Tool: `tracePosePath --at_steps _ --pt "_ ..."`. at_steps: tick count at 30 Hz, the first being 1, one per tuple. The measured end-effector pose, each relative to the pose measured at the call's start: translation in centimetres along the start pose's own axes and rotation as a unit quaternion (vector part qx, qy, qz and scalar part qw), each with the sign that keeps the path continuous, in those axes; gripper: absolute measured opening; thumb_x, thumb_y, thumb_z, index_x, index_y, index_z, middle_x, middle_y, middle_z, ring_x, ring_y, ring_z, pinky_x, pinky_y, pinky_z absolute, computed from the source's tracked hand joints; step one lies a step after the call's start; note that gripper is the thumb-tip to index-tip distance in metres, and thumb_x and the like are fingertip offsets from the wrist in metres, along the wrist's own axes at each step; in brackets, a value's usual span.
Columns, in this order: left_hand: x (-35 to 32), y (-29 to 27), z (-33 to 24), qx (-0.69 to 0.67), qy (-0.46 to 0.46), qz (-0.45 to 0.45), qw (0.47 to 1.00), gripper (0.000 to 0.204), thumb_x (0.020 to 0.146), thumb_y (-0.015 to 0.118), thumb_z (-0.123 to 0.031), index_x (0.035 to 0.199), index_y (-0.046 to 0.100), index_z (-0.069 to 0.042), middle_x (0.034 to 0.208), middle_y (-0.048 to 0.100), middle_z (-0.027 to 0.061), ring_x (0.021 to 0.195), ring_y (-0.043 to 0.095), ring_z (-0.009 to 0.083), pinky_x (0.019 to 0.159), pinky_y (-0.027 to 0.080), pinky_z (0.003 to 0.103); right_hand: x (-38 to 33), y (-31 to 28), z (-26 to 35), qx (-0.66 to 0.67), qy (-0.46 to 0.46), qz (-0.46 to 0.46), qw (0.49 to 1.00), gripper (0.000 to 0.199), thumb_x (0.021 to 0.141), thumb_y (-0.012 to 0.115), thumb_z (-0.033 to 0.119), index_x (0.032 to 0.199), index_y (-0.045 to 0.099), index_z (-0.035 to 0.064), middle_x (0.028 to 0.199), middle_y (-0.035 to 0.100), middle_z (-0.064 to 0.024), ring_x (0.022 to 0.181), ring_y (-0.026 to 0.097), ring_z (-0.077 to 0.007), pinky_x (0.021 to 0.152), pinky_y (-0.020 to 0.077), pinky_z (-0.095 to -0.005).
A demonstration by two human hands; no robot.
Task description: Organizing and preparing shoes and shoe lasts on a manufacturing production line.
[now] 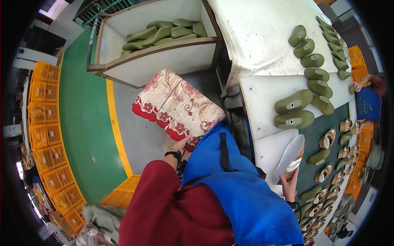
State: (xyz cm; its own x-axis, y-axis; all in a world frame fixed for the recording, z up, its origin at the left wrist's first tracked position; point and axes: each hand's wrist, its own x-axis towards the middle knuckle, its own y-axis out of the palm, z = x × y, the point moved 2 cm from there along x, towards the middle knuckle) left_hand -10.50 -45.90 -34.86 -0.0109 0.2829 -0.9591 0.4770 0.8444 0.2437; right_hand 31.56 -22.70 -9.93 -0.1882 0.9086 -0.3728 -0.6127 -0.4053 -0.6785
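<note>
My left hand [180, 144] is at the near edge of a floral cushion [176, 102] with a red border, its fingers closed at that edge and partly hidden. In my right hand [290, 186] is a sandal [294, 156] with a pale sole and white and gold-brown straps, held at the near edge of the work table. Just beyond it, a pair of green shoe lasts [294, 119] lies on a white board [258, 98]. More green lasts [312, 60] stand in a row farther back.
A dark green conveyor belt [314, 139] carries sandals and lasts along the right. At the upper left, a wood-framed bin [160, 59] holds several lasts. Orange crates [45, 135] line the left beyond the green floor strip [84, 123]. Another person's hand [361, 85] shows at the far right.
</note>
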Motion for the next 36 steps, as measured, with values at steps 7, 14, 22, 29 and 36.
tracePosePath --at_steps 7,14,22,29,36 --pt "3.8 -3.1 0.4 0.02 0.235 -0.126 0.964 0.063 0.063 0.082 -0.023 0.113 0.056 0.004 0.105 0.063 0.0119 0.093 0.061 0.019 0.081 0.049 0.034 0.6 0.0 -0.7 0.003 -0.01 0.01 1.0 0.092 0.074 0.07 0.007 0.142 0.008 -0.0008 0.138 0.035 -0.0218 0.125 0.039 -0.0269 0.101 0.0339 -0.0325" --pt "2.0 -16.4 -5.3 0.125 0.295 -0.345 0.882 0.042 0.054 0.079 -0.015 0.084 0.062 0.009 0.081 0.066 0.0149 0.069 0.062 0.0231 0.063 0.049 0.035 1.2 -0.7 -1.5 0.04 0.006 0.038 0.998 0.093 0.073 0.068 0.003 0.143 0.006 -0.0008 0.14 0.032 -0.0185 0.126 0.037 -0.0248 0.103 0.0322 -0.0321" --pt "-1.0 -17.5 -9.3 0.473 0.208 -0.492 0.701 0.063 0.071 0.066 -0.049 0.108 0.058 0.002 0.102 0.061 0.0266 0.099 0.058 0.0399 0.086 0.047 0.043 1.1 0.3 -1.7 0.058 -0.008 0.002 0.998 0.096 0.071 0.071 0.005 0.142 0.007 -0.0014 0.138 0.035 -0.021 0.124 0.04 -0.026 0.101 0.0356 -0.0329" --pt "-0.6 -16.3 -13.5 0.895 0.048 -0.126 0.426 0.048 0.089 0.035 -0.048 0.126 0.045 -0.019 0.111 0.059 0.017 0.106 0.055 0.0304 0.084 0.047 0.043 -0.1 0.4 -0.6 -0.015 0.085 -0.03 0.996 0.099 0.069 0.074 0.024 0.143 0.011 0.0075 0.103 0.059 -0.0275 0.095 0.06 -0.0394 0.083 0.0476 -0.039" --pt "-10.3 11.4 -28.2 0.825 0.204 0.02 0.526 0.044 0.079 0.065 -0.041 0.087 0.065 0.003 0.071 0.064 0.011 0.062 0.062 0.0189 0.053 0.05 0.033 0.6 -0.7 5.0 0.001 -0.005 -0.252 0.968 0.076 0.07 0.072 0.025 0.135 0.037 0.0105 0.107 0.061 -0.0215 0.094 0.06 -0.037 0.083 0.0472 -0.0404"
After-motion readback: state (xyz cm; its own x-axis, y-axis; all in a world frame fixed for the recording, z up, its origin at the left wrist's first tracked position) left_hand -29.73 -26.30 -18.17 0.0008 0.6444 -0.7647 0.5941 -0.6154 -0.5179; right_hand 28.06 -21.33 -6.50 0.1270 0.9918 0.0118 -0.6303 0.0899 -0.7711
